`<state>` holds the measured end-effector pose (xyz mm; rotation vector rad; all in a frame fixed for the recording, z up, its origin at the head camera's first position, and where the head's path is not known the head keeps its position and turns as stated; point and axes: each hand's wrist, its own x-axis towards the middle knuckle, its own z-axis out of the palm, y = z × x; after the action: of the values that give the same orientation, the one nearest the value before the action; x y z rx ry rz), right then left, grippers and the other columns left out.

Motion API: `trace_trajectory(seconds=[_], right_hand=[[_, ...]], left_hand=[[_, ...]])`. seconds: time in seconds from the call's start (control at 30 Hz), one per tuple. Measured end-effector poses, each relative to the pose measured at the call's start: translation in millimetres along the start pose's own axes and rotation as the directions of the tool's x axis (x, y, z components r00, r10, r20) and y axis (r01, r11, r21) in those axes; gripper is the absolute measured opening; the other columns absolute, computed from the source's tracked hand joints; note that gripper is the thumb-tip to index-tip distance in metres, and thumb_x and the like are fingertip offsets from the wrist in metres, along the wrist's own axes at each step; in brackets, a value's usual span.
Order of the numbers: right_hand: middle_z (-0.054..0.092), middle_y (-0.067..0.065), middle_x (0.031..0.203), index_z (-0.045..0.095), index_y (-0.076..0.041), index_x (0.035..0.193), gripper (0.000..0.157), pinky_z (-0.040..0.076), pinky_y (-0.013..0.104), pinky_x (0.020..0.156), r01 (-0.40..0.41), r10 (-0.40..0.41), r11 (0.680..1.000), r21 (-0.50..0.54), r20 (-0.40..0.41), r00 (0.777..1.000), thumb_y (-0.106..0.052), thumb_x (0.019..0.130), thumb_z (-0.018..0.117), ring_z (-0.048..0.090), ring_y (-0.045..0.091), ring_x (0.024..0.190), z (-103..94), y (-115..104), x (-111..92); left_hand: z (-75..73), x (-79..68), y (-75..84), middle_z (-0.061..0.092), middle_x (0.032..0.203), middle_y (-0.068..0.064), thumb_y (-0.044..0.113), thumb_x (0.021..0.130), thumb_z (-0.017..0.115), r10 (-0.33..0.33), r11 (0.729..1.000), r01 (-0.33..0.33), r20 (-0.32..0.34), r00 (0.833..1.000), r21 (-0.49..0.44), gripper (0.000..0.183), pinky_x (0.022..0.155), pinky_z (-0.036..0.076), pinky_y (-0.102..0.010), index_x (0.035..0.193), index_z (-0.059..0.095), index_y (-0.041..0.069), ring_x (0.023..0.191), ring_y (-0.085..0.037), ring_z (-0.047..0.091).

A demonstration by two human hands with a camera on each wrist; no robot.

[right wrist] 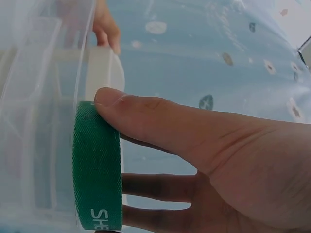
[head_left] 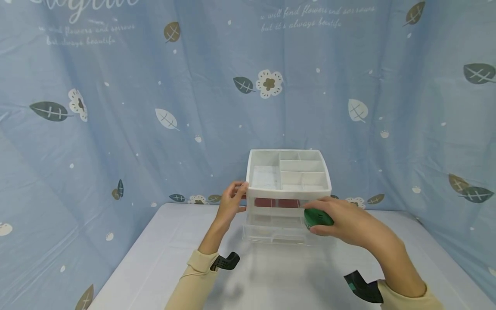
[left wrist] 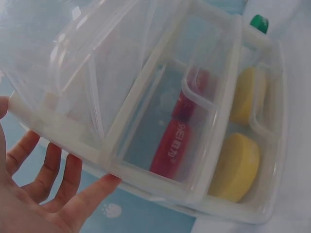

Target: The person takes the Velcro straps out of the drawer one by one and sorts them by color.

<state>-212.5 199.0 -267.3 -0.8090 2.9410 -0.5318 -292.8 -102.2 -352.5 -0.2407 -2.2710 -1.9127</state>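
Observation:
A white and clear plastic drawer organizer point(head_left: 288, 193) stands on the table. At its left side my left hand point(head_left: 232, 200) touches the edge; in the left wrist view the fingers point(left wrist: 73, 170) spread along the pale frame. My right hand point(head_left: 345, 219) grips a green disc-shaped thing point(right wrist: 97, 165) with a textured rim and white letters, thumb on top and fingers underneath. It is right at the clear drawer front. Red packs point(left wrist: 175, 141) with white print show through one clear drawer, and yellow round pieces point(left wrist: 235, 167) through another.
The organizer's open top tray point(head_left: 265, 176) is split into several compartments. A clear lower drawer point(head_left: 255, 234) juts out at the front. White cloth point(head_left: 170, 241) covers the table, and a blue patterned curtain point(head_left: 209, 107) hangs behind and at both sides.

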Motion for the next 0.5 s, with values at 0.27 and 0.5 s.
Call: trace_trajectory(seconds=[0.27, 0.5], right_hand=[[0.064, 0.008, 0.125, 0.06, -0.021, 0.133, 0.057, 0.05, 0.032, 0.068, -0.028, 0.028, 1.0, 0.001, -0.029, 0.999, -0.044, 0.084, 0.075, 0.058, 0.02, 0.098, -1.6, 25, -18], [0.059, 0.012, 0.132, 0.058, -0.019, 0.135, 0.061, 0.053, 0.036, 0.073, -0.052, 0.053, 0.998, 0.029, -0.056, 0.997, -0.048, 0.084, 0.073, 0.058, 0.023, 0.103, -3.4, 44, -30]], left_hand=[[-0.3, 0.3, 0.0, 0.06, 0.118, -0.012, 0.045, 0.1, 0.053, -0.009, 1.0, 0.009, -0.003, 1.0, -0.003, 0.04, 0.081, 0.06, -0.042, 0.124, 0.059, 0.014, 0.102, -0.02, 0.061], [-1.8, 0.9, -1.2, 0.06, 0.121, -0.013, 0.045, 0.1, 0.053, -0.005, 1.0, 0.006, 0.017, 1.0, -0.025, 0.043, 0.086, 0.059, -0.049, 0.127, 0.057, 0.012, 0.106, -0.024, 0.062]])
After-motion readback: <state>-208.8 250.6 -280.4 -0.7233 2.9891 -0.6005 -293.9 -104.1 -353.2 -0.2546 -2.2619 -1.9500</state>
